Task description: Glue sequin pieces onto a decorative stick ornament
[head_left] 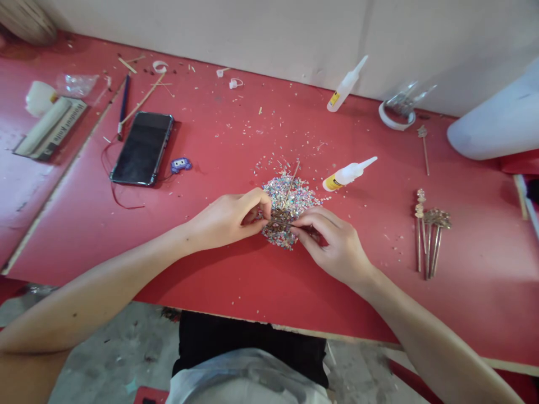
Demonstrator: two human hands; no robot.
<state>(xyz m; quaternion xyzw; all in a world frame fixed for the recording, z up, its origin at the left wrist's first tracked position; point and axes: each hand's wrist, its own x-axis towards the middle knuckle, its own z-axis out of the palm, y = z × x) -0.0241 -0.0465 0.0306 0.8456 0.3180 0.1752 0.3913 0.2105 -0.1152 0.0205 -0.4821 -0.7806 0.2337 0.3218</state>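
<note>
Over a pile of shiny multicoloured sequin chips (282, 191), I hold an ornamental hair stick (280, 220) with a brownish, metallic look. My left hand (236, 217) is closed, thumb and forefinger pinching its left end. My right hand (334, 238) pinches its thin shaft from the other side. Fine detail of the ornament is blurred, and my fingers hide part of it. Another thin metal rod (291, 185) lies slanted across the chips just beyond my fingertips. A glue bottle (343, 177) with a pointed nozzle lies right beside the pile.
Several hair sticks (429, 241) lie at the right, another one (424, 148) farther back. A second glue bottle (345, 90) and a tape roll (396, 118) are near the wall. At left are a phone (143, 148), a brush (123, 106) and a knife box (54, 129).
</note>
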